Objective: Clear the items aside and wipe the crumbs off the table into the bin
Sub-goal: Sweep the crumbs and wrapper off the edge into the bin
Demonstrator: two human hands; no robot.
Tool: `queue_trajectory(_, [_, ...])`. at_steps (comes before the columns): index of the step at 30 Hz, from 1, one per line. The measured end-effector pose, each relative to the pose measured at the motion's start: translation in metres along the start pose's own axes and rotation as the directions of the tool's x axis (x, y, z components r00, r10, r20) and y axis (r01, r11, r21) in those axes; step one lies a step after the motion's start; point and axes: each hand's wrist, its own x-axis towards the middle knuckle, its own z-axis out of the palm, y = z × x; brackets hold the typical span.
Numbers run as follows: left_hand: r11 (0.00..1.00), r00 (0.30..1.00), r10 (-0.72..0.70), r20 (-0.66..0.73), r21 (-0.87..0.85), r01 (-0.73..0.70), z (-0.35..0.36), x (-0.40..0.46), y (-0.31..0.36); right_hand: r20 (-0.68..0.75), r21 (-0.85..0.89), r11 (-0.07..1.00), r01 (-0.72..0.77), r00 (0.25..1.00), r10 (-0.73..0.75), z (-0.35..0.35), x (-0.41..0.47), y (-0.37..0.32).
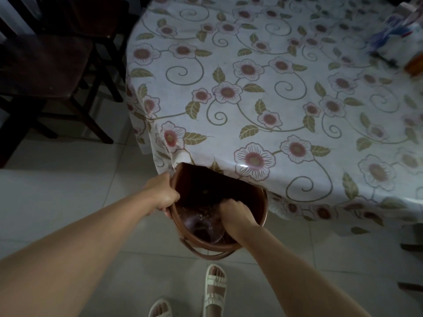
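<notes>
Far left: dark wooden chair [43,65] on pale tiled floor [68,191], well apart from table.

Left hand [163,194] gripping left rim of brown bin [261,216], fingers curled over the edge, thumb side outside. Bin held up against the table edge, partly tucked under overhang of the cloth; tilted, mouth toward camera. Handle [206,251] hanging down at near side. Inside bin: thin clear liner or plastic at bottom, pale specks scattered on inner wall, prob. crumbs; too dark to tell more.

Right hand [235,213] down inside the bin, near right wall, fingers curled into a fist. Whether clenched on sth (cloth, crumbs) or on nothing: cannot tell, palm hidden and interior dark.

Both forearms bare, reaching fwd from bottom corners of view.

Below, btw the arms: two feet in white sandals [214,289] on the tiles, just behind the bin.

Center to right: table covered w/ white floral tablecloth [286,92], pink flowers, green leaves, curling vines; glossy, w/ a highlight near the front edge. Cloth draped over front-left corner, folds hanging beside bin. Wide middle of cloth w/o visible crumbs at this res.

Far right, top corner: cluster of items [393,30] set at table's far edge, blurred; white-blue packaging and sth orange-brown at extreme right. Well apart from bin and hands. Exact nature not readable.

Lower right edge: dark furniture parts barely in view, unidentifiable.
</notes>
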Motion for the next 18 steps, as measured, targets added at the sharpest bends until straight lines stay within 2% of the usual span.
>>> queue_trajectory(1, [1.000,1.000,0.001,-0.002,0.003,-0.001,0.000,0.001,0.000,-0.028,0.070,0.997,-0.026,0.999,0.028,0.000,0.000,0.003])
queue_trajectory(3, [1.000,1.000,0.003,-0.010,0.007,-0.003,-0.001,-0.001,-0.001,-0.153,0.209,0.976,0.055,0.988,-0.023,-0.007,-0.001,0.002])
queue_trajectory(6, [0.999,0.999,0.054,-0.008,0.003,-0.054,-0.001,-0.006,0.004,-0.342,0.316,0.933,0.173,0.938,-0.058,-0.030,-0.014,0.000])
queue_trajectory(9, [0.999,0.999,0.049,-0.002,0.003,-0.049,-0.002,-0.010,0.004,-0.543,0.445,0.879,0.174,0.832,0.111,-0.065,-0.038,0.008])
queue_trajectory(11, [0.999,0.999,0.032,0.010,-0.009,-0.032,-0.003,-0.011,0.004,-0.616,0.459,0.886,0.070,0.744,0.260,-0.085,-0.053,0.026])
queue_trajectory(14, [0.999,0.999,0.043,-0.002,0.013,-0.043,-0.003,-0.011,0.003,-0.624,0.444,0.882,-0.159,0.651,0.432,-0.094,-0.057,0.066])
queue_trajectory(16, [0.999,0.999,0.047,-0.004,0.023,-0.047,-0.002,-0.011,0.003,-0.603,0.347,0.890,-0.296,0.657,0.453,-0.086,-0.049,0.083])
queue_trajectory(18, [0.998,0.999,0.048,0.003,0.030,-0.048,-0.002,-0.011,0.003,-0.549,0.350,0.881,-0.319,0.692,0.469,-0.077,-0.037,0.083])
